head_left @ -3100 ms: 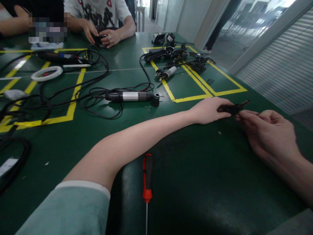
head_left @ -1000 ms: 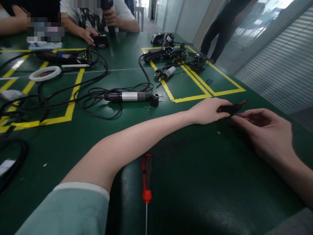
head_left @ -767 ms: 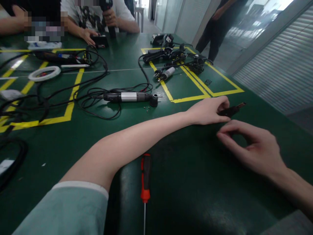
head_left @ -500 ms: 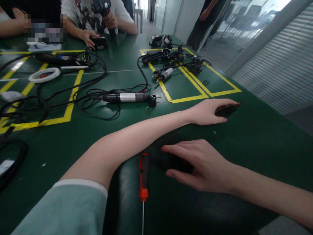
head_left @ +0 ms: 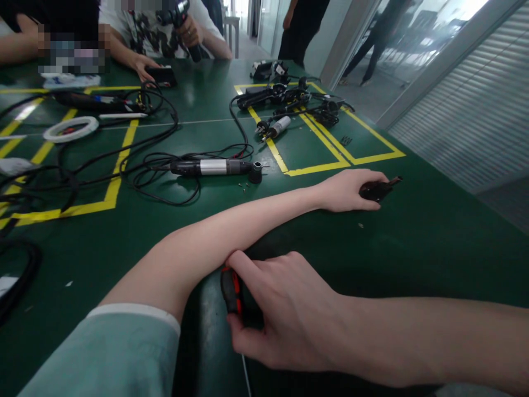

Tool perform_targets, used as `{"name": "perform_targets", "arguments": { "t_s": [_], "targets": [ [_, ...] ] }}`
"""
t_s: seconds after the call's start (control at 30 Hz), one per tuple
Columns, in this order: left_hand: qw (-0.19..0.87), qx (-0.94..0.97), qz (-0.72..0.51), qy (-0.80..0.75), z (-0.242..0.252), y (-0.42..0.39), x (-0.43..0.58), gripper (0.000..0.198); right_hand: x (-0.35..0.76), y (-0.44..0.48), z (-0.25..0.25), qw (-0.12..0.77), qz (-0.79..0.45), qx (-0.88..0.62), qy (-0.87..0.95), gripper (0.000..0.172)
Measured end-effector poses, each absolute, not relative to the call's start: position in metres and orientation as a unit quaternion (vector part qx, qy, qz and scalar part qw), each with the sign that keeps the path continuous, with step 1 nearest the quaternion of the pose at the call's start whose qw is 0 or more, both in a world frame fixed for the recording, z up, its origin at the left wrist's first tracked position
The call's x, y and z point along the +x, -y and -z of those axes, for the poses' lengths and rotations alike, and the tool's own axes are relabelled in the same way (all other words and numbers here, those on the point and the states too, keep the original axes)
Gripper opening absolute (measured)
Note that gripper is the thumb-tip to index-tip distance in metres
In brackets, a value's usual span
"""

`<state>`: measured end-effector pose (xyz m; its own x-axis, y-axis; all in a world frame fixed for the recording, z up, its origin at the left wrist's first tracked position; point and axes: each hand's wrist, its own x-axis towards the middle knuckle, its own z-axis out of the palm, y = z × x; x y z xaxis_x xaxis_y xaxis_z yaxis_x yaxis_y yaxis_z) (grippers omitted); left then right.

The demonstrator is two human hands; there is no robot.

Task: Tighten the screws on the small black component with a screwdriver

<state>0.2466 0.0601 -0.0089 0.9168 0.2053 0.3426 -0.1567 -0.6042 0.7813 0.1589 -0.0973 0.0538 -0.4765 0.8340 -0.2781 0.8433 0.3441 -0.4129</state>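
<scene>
My left hand (head_left: 345, 190) reaches across the green table to the right, its fingers closed around a small black part (head_left: 375, 191) with a short tip sticking out. Most of that part is hidden in the palm, so its kind is unclear. Nearer to me, my right hand (head_left: 285, 309) has its thumb and fingers on the red and black handle of a screwdriver (head_left: 230, 289). The screwdriver's thin shaft points toward me. Its handle lies just beside my left forearm. Beyond that forearm is a black and silver angled power tool (head_left: 214, 167) with a coiled cable.
Yellow tape (head_left: 318, 169) marks boxes on the table (head_left: 417, 242). Black cabled parts (head_left: 281, 94) and a silver cylinder (head_left: 281, 127) sit at the back. A white ring (head_left: 71, 129) and cables lie at left. Across the table, a person's hand (head_left: 189, 32) holds a black device.
My right hand has moved left and closed on the screwdriver handle, tilting it slightly. My left hand stays nearly in place with the black part. A standing person in the background has shifted left.
</scene>
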Motion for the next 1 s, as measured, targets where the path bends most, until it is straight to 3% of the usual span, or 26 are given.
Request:
{"name": "perform_targets", "arguments": {
  "t_s": [0.17,0.3,0.47,0.7,0.8,1.0],
  "targets": [
    [0.463,0.865,-0.194,-0.008,0.008,-0.062,0.245,0.034,0.15,0.096,-0.052,-0.001,0.224,0.513,-0.829,0.041],
    [0.473,0.862,-0.182,-0.022,0.006,-0.063,0.242,0.03,0.158,0.094,-0.046,-0.04,0.26,0.504,-0.823,0.021],
    [0.45,0.871,-0.19,-0.051,0.004,-0.062,0.228,0.03,0.208,0.105,-0.053,-0.221,0.465,0.506,-0.692,0.036],
    [0.46,0.853,-0.209,-0.132,0.001,-0.061,0.166,0.022,0.3,0.109,-0.081,-0.486,0.317,0.605,-0.546,0.025],
    [0.479,0.83,-0.214,-0.189,-0.002,-0.053,0.131,0.019,0.313,0.1,-0.085,-0.581,0.278,0.577,-0.502,0.022],
    [0.452,0.809,-0.246,-0.285,-0.008,-0.023,0.071,0.02,0.3,0.071,-0.087,-0.672,0.255,0.481,-0.502,0.032]
  ]
}}
